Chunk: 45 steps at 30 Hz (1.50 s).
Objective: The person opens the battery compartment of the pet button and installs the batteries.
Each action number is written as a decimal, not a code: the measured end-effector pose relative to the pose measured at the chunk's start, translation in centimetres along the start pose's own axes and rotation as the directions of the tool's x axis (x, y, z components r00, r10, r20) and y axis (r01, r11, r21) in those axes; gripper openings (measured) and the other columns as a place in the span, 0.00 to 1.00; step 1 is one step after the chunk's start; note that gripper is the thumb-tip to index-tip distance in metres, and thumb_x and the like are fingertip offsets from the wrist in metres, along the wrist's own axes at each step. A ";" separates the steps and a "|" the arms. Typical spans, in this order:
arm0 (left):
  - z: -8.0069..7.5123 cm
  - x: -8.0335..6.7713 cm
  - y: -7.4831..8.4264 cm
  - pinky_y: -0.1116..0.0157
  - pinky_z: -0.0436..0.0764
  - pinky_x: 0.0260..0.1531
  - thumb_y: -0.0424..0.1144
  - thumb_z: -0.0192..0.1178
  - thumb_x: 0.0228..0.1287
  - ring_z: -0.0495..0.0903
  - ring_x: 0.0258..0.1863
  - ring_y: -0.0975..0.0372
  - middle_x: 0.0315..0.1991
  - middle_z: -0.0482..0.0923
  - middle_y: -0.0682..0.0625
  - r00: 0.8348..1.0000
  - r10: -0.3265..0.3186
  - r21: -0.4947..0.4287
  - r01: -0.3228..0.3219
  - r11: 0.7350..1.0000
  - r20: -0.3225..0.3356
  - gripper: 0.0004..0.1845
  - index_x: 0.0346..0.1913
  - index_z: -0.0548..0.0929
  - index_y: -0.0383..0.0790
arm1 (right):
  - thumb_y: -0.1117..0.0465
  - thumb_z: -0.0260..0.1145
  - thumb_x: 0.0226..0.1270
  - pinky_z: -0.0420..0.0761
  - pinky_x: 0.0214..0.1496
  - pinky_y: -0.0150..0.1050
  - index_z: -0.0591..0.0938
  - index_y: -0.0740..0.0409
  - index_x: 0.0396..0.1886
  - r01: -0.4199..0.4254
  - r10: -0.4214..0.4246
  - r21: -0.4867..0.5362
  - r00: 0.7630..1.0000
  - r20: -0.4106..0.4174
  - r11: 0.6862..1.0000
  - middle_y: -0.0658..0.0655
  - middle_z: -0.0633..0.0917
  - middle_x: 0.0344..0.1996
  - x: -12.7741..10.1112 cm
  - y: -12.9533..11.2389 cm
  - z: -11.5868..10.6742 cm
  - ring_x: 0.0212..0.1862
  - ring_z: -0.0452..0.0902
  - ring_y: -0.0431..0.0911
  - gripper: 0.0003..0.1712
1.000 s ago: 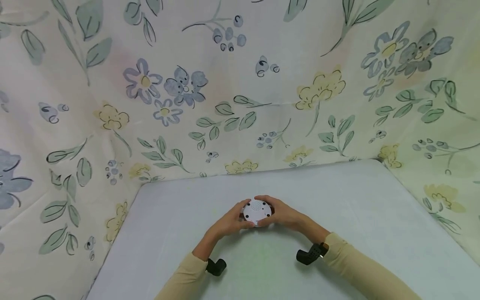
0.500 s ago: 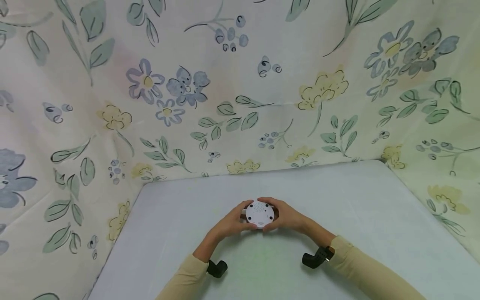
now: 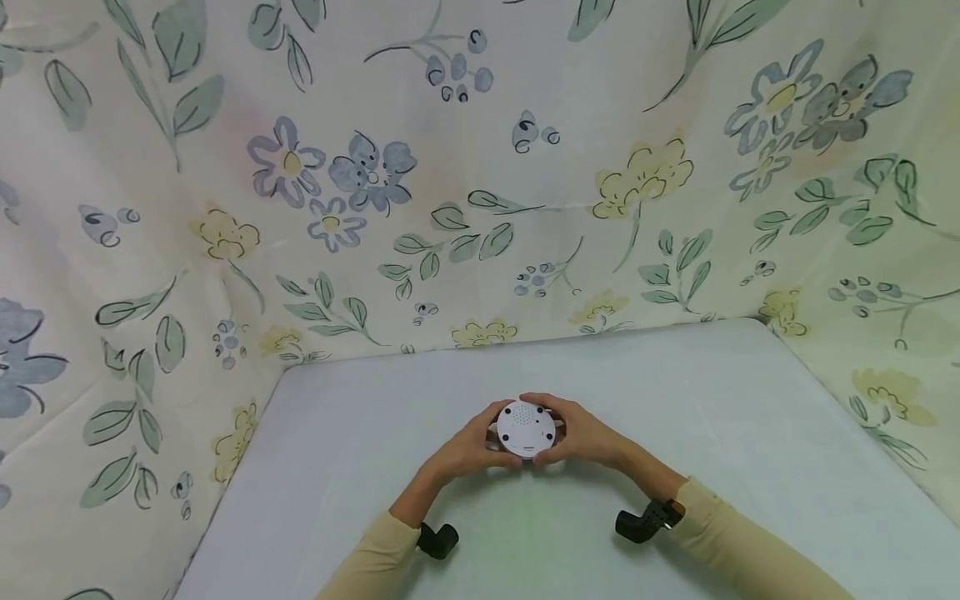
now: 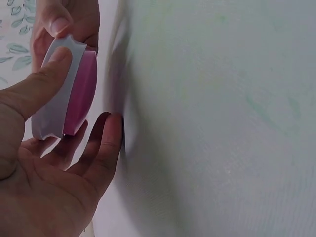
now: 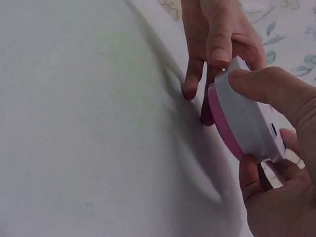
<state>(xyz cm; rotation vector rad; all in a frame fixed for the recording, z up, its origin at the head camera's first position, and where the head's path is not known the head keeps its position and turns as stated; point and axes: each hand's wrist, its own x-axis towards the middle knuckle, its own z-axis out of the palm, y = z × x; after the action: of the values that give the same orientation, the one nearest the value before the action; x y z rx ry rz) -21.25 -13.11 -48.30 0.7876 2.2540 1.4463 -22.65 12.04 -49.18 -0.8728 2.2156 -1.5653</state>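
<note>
A small round white device (image 3: 526, 430) with a cluster of speaker holes and dark round feet faces up toward the head camera. Its far side is pink, as the left wrist view shows on the device (image 4: 82, 94). My left hand (image 3: 468, 446) grips its left edge, thumb on the white rim and fingers around the other side. From the right, my right hand (image 3: 588, 433) holds the opposite edge, its thumb (image 5: 266, 86) pressed along the rim. Both hands keep the device a little above the white tabletop, where shadows fall below it.
The table (image 3: 360, 417) has a white cover. A floral curtain (image 3: 480, 167) hangs along its back and sides. Black cameras are strapped to both wrists, the left camera (image 3: 438, 541) and the right camera (image 3: 639, 525), over beige sleeves (image 3: 750, 542).
Both hands have shifted slightly right with the device, and the right wrist has swung outward. The fingers now cover less of the device's holed face.
</note>
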 end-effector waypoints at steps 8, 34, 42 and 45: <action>0.2 -0.2 0.4 0.62 0.80 0.49 0.29 0.71 0.63 0.80 0.50 0.56 0.67 0.68 0.43 1.000 0.010 -0.023 -0.010 1.000 -0.003 0.45 0.79 0.57 0.37 | 0.56 0.84 0.52 0.70 0.58 0.52 0.66 0.62 0.75 0.031 -0.035 -0.110 0.999 -0.036 0.993 0.60 0.72 0.68 0.0 -0.6 0.7 0.60 0.70 0.55 0.54; 1.0 -0.1 1.4 0.59 0.74 0.57 0.32 0.70 0.64 0.71 0.60 0.56 0.64 0.65 0.46 0.993 -0.050 -0.116 0.037 0.993 -0.105 0.43 0.75 0.56 0.42 | 0.52 0.81 0.58 0.71 0.63 0.58 0.65 0.55 0.76 0.094 -0.104 -0.133 0.992 -0.072 0.987 0.56 0.68 0.70 0.9 -2.4 0.9 0.65 0.68 0.55 0.51; 0.6 -0.4 1.3 0.54 0.81 0.50 0.40 0.76 0.60 0.80 0.52 0.52 0.58 0.73 0.46 0.977 -0.073 -0.154 0.042 0.987 -0.203 0.40 0.73 0.66 0.53 | 0.62 0.79 0.59 0.68 0.67 0.54 0.63 0.59 0.73 0.096 -0.093 0.054 0.994 -0.054 0.994 0.58 0.70 0.67 1.0 -1.7 0.0 0.66 0.71 0.57 0.47; 0.5 -0.2 1.2 0.55 0.82 0.48 0.39 0.77 0.58 0.79 0.52 0.51 0.56 0.73 0.45 0.971 -0.059 -0.136 0.028 0.990 -0.232 0.40 0.72 0.69 0.52 | 0.64 0.80 0.58 0.71 0.66 0.49 0.63 0.61 0.71 0.103 -0.100 0.089 0.994 -0.039 0.991 0.59 0.70 0.65 1.1 -1.4 -0.1 0.63 0.74 0.54 0.47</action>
<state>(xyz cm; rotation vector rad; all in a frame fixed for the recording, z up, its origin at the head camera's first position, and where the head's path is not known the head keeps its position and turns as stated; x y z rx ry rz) -20.47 -12.53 -47.45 0.5460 2.2971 1.7275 -23.09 11.15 -47.69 -0.9518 2.1344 -1.7255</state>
